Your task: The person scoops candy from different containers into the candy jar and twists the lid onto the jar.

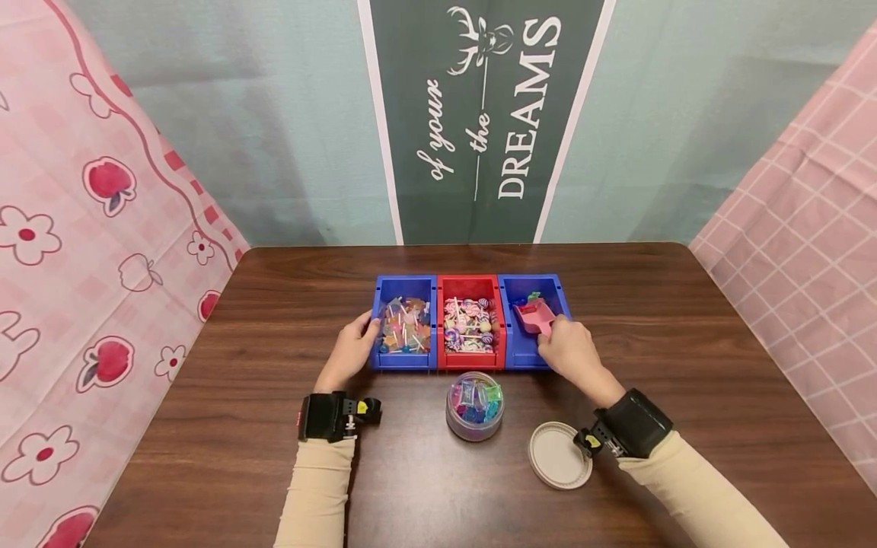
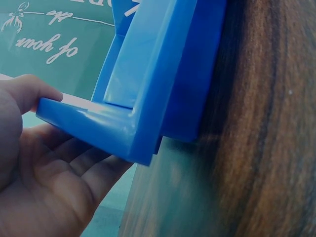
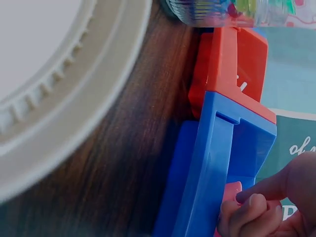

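My right hand grips the handle of a pink scoop inside the right blue bin. A few green and blue pieces lie by the scoop at the bin's back. At the far left, my left hand holds the side wall of the left blue bin, its thumb over the rim and fingers along the outside, as the left wrist view shows. Wrapped clear lollipops fill that bin. Between the two stands a red bin with swirl lollipops.
In front of the bins stands a clear round jar with colourful see-through pieces in it. A pale round lid lies on the brown wooden table, close to my right wrist. Fabric hangs behind and at both sides.
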### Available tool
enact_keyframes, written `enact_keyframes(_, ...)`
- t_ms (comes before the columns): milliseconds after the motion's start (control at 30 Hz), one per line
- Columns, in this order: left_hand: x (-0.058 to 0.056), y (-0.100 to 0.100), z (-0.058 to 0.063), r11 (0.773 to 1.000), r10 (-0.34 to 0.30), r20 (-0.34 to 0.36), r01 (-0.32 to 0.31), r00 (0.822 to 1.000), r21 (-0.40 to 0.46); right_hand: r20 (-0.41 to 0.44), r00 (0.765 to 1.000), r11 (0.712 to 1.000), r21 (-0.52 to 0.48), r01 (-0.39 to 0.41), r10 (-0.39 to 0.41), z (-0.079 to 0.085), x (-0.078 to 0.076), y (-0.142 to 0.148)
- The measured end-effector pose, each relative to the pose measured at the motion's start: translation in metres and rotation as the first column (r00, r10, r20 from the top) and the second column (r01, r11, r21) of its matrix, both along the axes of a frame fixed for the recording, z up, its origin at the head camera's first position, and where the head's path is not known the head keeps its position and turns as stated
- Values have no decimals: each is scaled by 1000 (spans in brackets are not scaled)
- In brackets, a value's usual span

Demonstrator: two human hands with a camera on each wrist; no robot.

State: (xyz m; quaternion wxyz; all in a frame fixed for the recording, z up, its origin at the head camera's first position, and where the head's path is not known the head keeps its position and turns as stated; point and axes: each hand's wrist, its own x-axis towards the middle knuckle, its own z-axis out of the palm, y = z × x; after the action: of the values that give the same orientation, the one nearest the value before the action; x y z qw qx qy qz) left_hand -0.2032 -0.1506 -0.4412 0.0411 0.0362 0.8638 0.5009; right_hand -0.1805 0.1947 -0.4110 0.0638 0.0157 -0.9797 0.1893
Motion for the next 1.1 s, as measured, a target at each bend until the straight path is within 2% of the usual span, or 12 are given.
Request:
enact_keyframes(233, 0, 0, 1, 1000, -2, -7, 2, 1000, -4, -55, 998, 1000, -20, 18, -19, -2, 6, 0)
enact_keyframes(600, 0, 1, 0, 1000, 1, 21, -2, 1000, 9, -61, 998, 999, -27, 19, -21, -4, 1, -2)
enact_keyframes(867, 1, 0, 2, 1000, -3, 29, 3, 1000, 2, -127, 992, 997, -74, 10, -20, -7, 10, 1)
enact_keyframes(1100, 0, 1, 0, 1000, -3, 27, 3, 1000, 8, -140, 990, 995, -101, 21, -35, -9, 12, 2)
